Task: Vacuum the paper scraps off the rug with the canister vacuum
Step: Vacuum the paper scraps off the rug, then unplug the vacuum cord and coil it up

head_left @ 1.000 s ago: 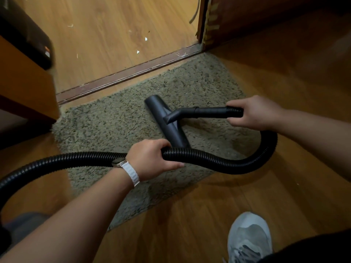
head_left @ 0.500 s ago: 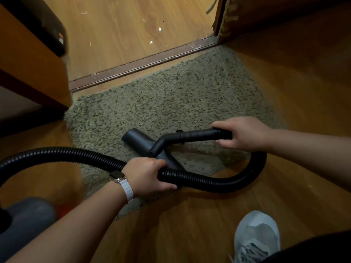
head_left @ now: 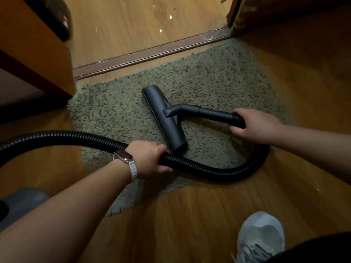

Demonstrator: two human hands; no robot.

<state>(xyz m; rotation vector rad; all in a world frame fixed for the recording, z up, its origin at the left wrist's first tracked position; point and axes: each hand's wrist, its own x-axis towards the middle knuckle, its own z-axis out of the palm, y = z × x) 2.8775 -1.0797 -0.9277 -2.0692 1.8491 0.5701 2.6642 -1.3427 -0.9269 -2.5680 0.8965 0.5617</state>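
Observation:
A grey-green shaggy rug [head_left: 218, 80] lies on the wood floor in front of a door threshold. The black vacuum floor nozzle [head_left: 163, 118] rests flat on the middle of the rug. My right hand [head_left: 254, 126] grips the black wand handle [head_left: 214, 113] behind the nozzle. My left hand [head_left: 150, 158], with a white-strapped watch on its wrist, grips the black ribbed hose [head_left: 218, 171], which loops from the handle round to the left. The grey canister body [head_left: 22, 202] shows at the lower left edge. I see no paper scraps on the rug itself.
A few white paper scraps [head_left: 160, 31] lie on the floor beyond the threshold strip [head_left: 144, 56]. A wooden cabinet [head_left: 32, 54] stands at left, a door frame [head_left: 237, 18] at upper right. My grey shoe [head_left: 260, 236] is at the lower right.
The nozzle has moved forward, from the rug's near edge to its middle, and both hands went with it. The view shifted slightly.

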